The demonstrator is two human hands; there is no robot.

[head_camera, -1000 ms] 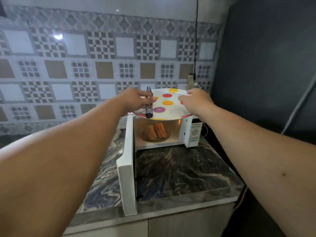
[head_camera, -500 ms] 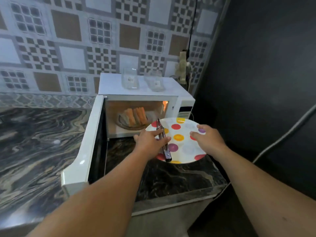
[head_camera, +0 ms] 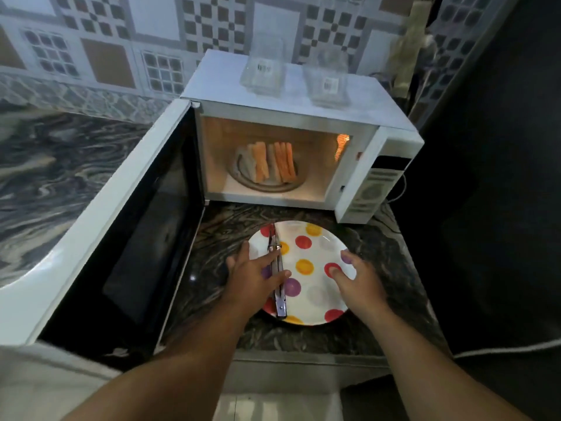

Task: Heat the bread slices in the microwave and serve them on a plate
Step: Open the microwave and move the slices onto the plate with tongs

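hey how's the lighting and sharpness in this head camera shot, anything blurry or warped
Head view: dim overall, the microwave cavity glowing orange on the bread slices; right side nearly black; clear containers on top smeared by blur; wide-angle lens bows the open door; small glare spot on the counter beside the plate.

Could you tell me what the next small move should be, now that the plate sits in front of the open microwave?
Probably close the left hand around the tongs and lift them off the plate. The bread slices stand inside the open microwave, the plate lies on the counter, and the right hand steadies its rim.
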